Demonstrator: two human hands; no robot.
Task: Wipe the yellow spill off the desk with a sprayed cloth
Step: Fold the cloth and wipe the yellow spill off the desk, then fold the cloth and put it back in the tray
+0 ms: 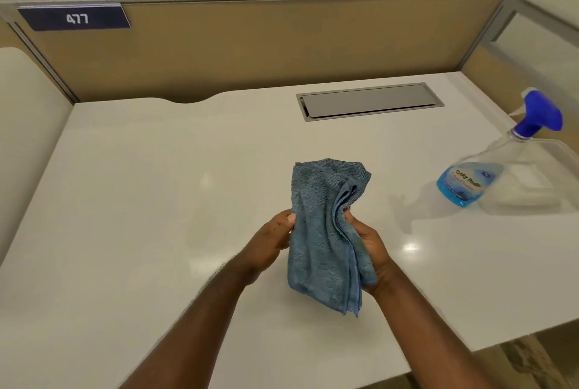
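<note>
Blue cloth [326, 232] bunched in my left hand [275, 239] and right hand [371, 243]; folded unevenly, it may smear residue across the desk [156, 185].

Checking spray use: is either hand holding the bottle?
No. Both the left hand and right hand grip the cloth, while the bottle stands apart on the desk.
</note>
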